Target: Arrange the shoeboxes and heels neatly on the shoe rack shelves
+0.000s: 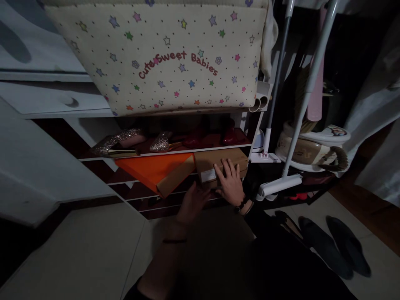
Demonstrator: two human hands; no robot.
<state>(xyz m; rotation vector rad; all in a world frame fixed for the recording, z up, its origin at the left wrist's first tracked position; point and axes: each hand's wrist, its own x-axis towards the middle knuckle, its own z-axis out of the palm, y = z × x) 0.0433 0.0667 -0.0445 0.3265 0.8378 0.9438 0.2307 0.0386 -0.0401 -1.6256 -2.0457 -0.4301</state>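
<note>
The right hand (pixel 230 183) lay spread on the brown box (pixel 210 159), partly within the rack (pixel 243 137), right of the slanted orange box (pixel 151 168); the left hand (pixel 193 203), thumb and fingers apart, hung near.

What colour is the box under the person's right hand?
The box is brown with a white label; head view shows it.

I read "Cute Sweet Babies" across the star-patterned cover (pixel 178 48); the white label (pixel 208 175) on the brown box (pixel 215 159) I can't decipher.
</note>
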